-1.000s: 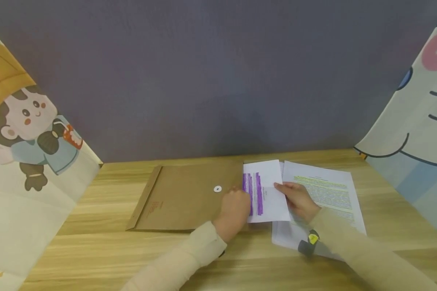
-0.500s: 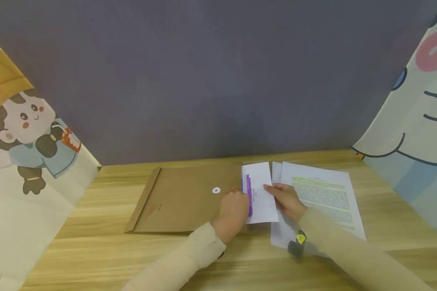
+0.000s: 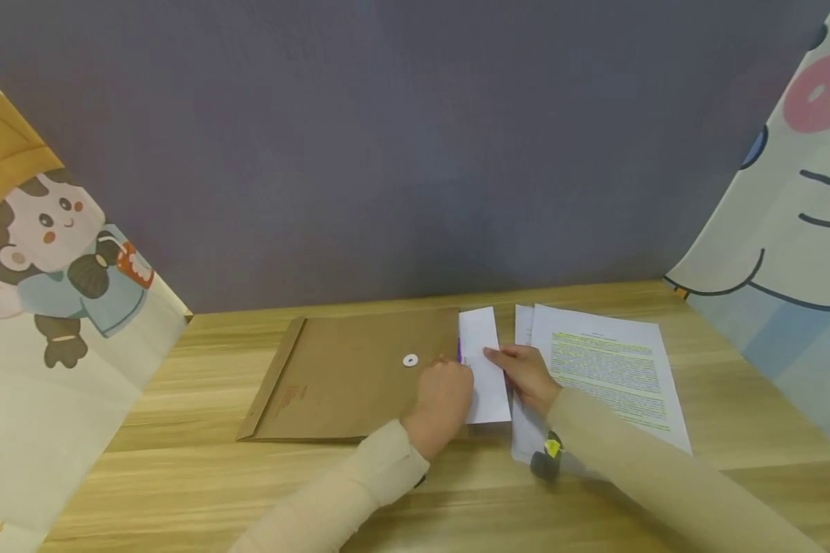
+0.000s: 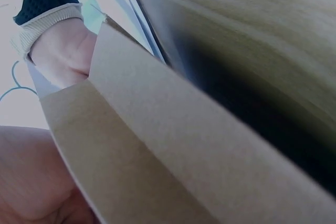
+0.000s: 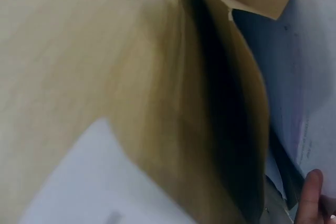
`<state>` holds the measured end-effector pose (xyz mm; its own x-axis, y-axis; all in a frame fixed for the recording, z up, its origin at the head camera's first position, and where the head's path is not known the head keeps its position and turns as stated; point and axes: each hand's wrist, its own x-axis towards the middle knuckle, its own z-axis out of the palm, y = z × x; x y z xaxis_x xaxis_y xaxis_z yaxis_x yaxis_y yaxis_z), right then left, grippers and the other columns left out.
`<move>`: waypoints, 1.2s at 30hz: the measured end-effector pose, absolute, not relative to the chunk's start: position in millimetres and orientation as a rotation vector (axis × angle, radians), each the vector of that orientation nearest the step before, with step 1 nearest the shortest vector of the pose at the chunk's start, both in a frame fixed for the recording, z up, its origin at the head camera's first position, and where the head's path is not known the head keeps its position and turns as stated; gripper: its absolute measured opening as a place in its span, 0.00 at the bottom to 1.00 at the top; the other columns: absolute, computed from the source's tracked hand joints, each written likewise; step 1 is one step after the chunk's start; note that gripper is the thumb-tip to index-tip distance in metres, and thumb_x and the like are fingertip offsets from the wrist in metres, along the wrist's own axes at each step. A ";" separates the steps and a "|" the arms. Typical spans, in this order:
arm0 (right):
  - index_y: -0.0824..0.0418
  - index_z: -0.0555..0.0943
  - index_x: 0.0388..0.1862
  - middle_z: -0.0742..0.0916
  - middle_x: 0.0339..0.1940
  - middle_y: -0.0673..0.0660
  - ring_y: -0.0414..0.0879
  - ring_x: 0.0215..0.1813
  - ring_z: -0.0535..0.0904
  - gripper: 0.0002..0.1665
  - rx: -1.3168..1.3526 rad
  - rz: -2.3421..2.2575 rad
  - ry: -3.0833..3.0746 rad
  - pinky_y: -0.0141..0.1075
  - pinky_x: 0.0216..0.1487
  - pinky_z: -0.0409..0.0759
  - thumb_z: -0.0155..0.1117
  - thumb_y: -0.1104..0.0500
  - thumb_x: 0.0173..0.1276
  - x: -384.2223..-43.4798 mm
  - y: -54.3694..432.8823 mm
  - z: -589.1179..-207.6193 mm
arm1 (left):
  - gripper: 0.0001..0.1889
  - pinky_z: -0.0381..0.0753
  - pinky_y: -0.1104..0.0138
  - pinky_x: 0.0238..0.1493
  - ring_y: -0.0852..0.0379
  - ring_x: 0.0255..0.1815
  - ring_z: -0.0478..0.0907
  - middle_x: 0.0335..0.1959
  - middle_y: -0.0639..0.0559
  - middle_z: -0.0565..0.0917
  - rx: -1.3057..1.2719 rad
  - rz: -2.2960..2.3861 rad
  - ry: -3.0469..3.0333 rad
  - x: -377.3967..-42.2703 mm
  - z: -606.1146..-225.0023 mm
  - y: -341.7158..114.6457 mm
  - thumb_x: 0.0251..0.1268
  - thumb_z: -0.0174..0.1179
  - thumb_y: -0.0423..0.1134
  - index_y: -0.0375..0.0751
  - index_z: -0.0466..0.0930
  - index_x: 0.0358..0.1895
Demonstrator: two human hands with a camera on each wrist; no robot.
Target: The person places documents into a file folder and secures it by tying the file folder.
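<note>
A brown kraft document envelope [image 3: 349, 376] with a white button lies on the table, its mouth facing right. My left hand [image 3: 443, 403] grips the envelope's edge at the mouth with curled fingers. Most of a white paper sheet [image 3: 480, 334] is inside the envelope; only a strip sticks out, with a sliver of purple marking at the mouth. My right hand [image 3: 529, 376] pinches the sheet's outer edge. In the right wrist view the envelope's side fold [image 5: 249, 72] stands apart, and a fingertip [image 5: 311, 195] lies against the sheet.
Printed sheets with yellow highlighting [image 3: 605, 369] lie on the wooden table [image 3: 152, 453] to the right, partly under my right arm. A grey partition [image 3: 415, 153] rises behind the table. Cartoon-printed cloths [image 3: 76, 253] hang at both sides.
My right hand has moved left, and the purple-marked sheet has slid further into the envelope. My left hand stays on the envelope's edge.
</note>
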<state>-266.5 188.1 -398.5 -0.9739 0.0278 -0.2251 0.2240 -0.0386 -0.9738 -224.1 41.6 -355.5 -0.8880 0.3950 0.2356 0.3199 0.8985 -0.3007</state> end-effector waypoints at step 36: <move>0.69 0.82 0.27 0.79 0.14 0.46 0.34 0.19 0.73 0.06 0.230 -2.221 2.133 0.25 0.22 0.73 0.57 0.71 0.59 -277.7 139.6 -406.4 | 0.07 0.77 0.70 0.18 0.59 0.23 0.81 0.33 0.45 0.86 -0.541 0.260 -2.721 -223.1 -354.2 37.0 0.56 0.62 0.39 0.39 0.86 0.32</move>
